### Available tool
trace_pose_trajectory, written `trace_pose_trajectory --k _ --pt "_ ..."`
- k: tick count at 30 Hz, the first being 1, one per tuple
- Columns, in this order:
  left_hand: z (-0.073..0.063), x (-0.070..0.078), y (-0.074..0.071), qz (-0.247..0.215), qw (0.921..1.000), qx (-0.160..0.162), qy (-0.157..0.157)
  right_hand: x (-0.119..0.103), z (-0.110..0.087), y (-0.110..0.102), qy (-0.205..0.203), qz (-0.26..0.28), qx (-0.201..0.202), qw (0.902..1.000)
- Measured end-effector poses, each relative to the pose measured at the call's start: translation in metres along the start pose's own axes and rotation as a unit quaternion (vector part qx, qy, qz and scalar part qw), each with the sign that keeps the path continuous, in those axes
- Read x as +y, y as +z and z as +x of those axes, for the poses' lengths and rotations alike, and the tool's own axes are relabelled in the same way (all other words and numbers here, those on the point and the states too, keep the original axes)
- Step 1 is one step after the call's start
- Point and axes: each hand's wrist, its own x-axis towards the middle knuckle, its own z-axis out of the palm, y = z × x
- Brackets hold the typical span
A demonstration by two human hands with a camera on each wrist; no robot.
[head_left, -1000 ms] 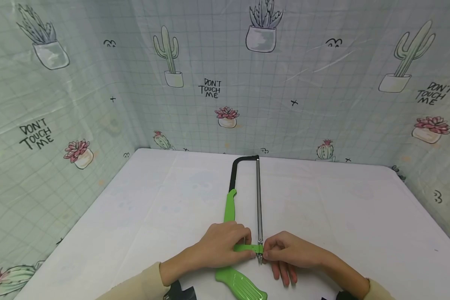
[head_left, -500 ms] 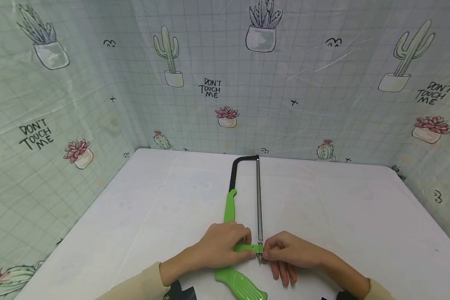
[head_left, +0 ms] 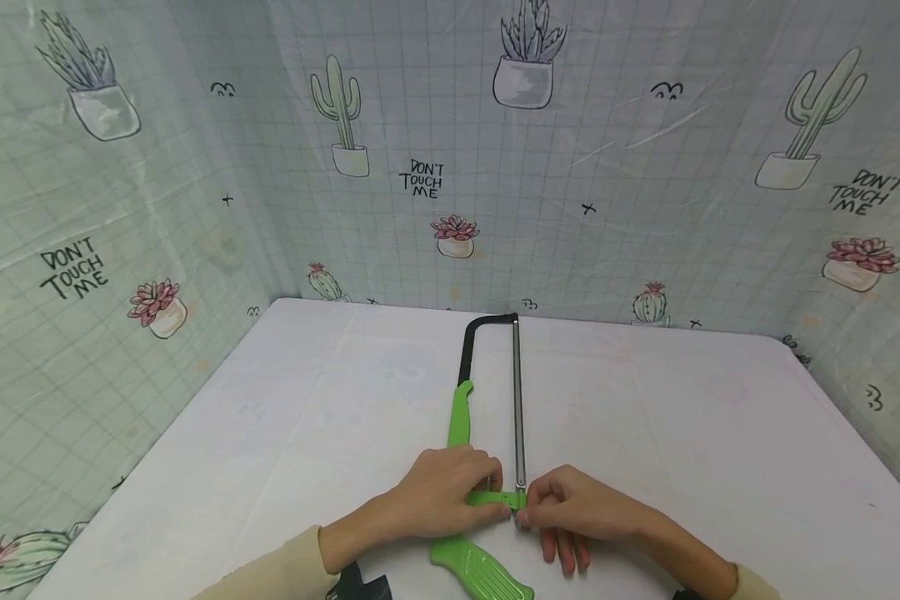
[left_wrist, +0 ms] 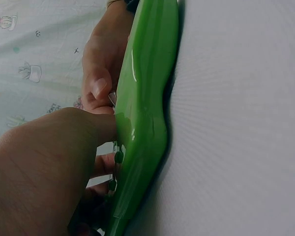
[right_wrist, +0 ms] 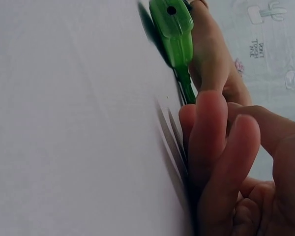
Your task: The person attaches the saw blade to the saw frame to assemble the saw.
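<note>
A hacksaw with a green handle and black front frame lies on the white table, pointing away from me. Its grey blade runs along the right side. My left hand grips the green frame, thumb and fingers around the short arm that meets the blade's near end. Just right of there, the thumb and forefinger of my right hand pinch the small metal fitting at that end, mostly covering it. The right hand's other fingers hang loosely below. In the left wrist view the green handle looms large.
The white tabletop spreads around the saw. A cactus-print sheet rises behind and on both sides. A black object shows by the left wrist at the bottom edge.
My right thumb and forefinger have shifted slightly left, now covering the metal fitting that showed before. The left hand and the hacksaw stay in place.
</note>
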Motion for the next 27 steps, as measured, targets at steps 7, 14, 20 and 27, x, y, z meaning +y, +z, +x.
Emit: trace_pose_trajectory --k 7,14,20,27 --pt "-0.0002 0.0 -0.0001 -0.003 1.0 0.004 0.005 0.0007 0.0005 0.0016 0.001 -0.008 0.007 0.9999" --pt "-0.001 0.0002 0.0001 0.0 0.9999 0.008 0.009 0.0028 0.0005 0.0004 -0.012 -0.004 -0.006 0.9999" --pt "-0.0012 0.0007 0.0001 0.002 0.9999 0.008 0.008 0.0038 -0.0008 -0.0016 -0.023 -0.001 -0.021 0.9995" --pt "-0.0009 0.0003 0.0007 0.004 0.9999 0.009 0.007 0.0045 -0.0011 -0.0025 -0.015 0.002 -0.024 0.9996"
